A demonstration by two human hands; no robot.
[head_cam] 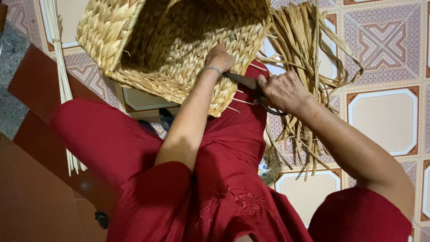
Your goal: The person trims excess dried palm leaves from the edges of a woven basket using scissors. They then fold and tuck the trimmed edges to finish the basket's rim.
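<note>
step: trimming stray ends off basket [170, 45], far left on lap | left hand [218, 58] presses its rim | right hand [283, 92] clenched on scissors [244, 81] | next: blades need stub alignment

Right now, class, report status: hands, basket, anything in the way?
Left hand grips woven basket rim. Right hand holds scissors at the rim. Loose straw bundle beside, touching.

I am seeing no packages, labels, signs or screens anywhere around my hands in this view.
</note>
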